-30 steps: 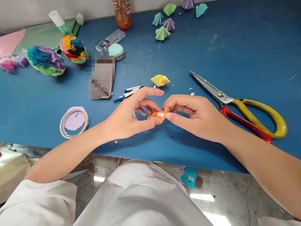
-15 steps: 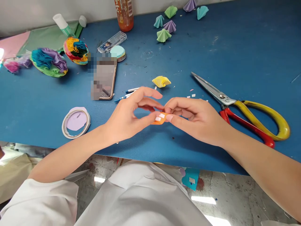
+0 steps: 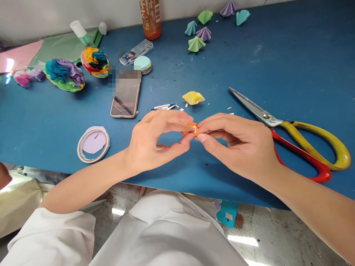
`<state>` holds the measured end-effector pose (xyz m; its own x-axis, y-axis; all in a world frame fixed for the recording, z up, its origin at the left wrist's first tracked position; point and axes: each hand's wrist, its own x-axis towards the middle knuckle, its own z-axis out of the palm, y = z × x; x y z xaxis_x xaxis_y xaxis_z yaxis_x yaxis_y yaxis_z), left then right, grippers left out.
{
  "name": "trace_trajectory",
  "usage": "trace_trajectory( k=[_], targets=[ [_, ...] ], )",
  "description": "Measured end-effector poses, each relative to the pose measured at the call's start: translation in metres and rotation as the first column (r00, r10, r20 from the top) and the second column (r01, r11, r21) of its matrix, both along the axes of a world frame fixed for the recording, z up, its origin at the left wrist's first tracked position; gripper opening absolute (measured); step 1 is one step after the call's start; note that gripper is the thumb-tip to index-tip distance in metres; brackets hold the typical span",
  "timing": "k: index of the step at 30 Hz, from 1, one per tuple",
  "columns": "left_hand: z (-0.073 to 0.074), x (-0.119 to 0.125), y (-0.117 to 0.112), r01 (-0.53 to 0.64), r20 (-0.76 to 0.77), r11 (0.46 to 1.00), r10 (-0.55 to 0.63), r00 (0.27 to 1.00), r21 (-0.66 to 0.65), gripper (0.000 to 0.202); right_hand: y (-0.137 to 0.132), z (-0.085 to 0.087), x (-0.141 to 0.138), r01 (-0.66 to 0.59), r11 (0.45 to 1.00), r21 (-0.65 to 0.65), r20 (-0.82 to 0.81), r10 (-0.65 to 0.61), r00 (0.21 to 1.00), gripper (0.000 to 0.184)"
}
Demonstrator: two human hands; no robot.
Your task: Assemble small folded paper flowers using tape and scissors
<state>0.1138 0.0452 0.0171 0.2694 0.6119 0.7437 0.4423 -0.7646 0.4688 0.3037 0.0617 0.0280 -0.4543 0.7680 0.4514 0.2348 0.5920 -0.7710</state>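
Observation:
Between my hands, above the front part of the blue table, is a small orange folded paper piece (image 3: 197,130) with a white patch on it. My left hand (image 3: 151,142) pinches its left side, with the index fingertip and thumb at the white patch. On the other side, my right hand (image 3: 244,142) grips the right end between thumb and fingers. The fingers partly cover the paper, so its full shape is hidden. Just beyond the hands lies a yellow folded paper piece (image 3: 193,98). Near it are pens (image 3: 164,107) and small white scraps.
Large scissors (image 3: 267,116) with yellow and red handles lie to the right. At left are a tape roll (image 3: 107,149), a phone (image 3: 126,99) and two colourful ruffled balls (image 3: 65,75). Farther back stand a bottle (image 3: 151,22) and several pleated paper pieces (image 3: 196,44).
The orange paper has turned and bent between my fingers; two white patches showed before, one shows now. My left fingertips have closed in on it. The whole view has shifted slightly.

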Motion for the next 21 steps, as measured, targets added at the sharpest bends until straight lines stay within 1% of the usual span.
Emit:
trace_trajectory(
  k=[5,10,14,17,21],
  targets=[
    [0.0026,-0.0003,-0.0022,0.040,0.031,0.997,-0.038,0.999,-0.067,0.027,0.0002,-0.0015,-0.0006,0.035,0.983,0.182,0.097,-0.054,0.994,0.013],
    [0.0060,0.0010,-0.0042,0.051,0.065,0.984,-0.040,0.997,-0.172,0.029,0.0016,-0.0020,0.0003,0.025,0.964,0.264,0.134,-0.063,0.989,0.013],
    [0.0049,0.0016,-0.0048,0.066,0.100,0.975,-0.045,0.994,-0.213,0.028,0.0019,-0.0013,0.0016,0.001,0.968,0.252,0.134,-0.036,0.990,0.012],
    [0.0041,0.0021,-0.0048,0.063,0.127,0.971,-0.034,0.991,-0.231,0.025,0.0011,-0.0008,0.0016,-0.001,0.981,0.193,0.119,-0.023,0.993,0.011],
    [0.0053,0.0028,-0.0054,0.059,0.136,0.952,-0.019,0.990,-0.302,0.023,-0.0001,-0.0002,0.0015,0.016,0.993,0.117,0.137,-0.032,0.990,0.010]
  ],
)
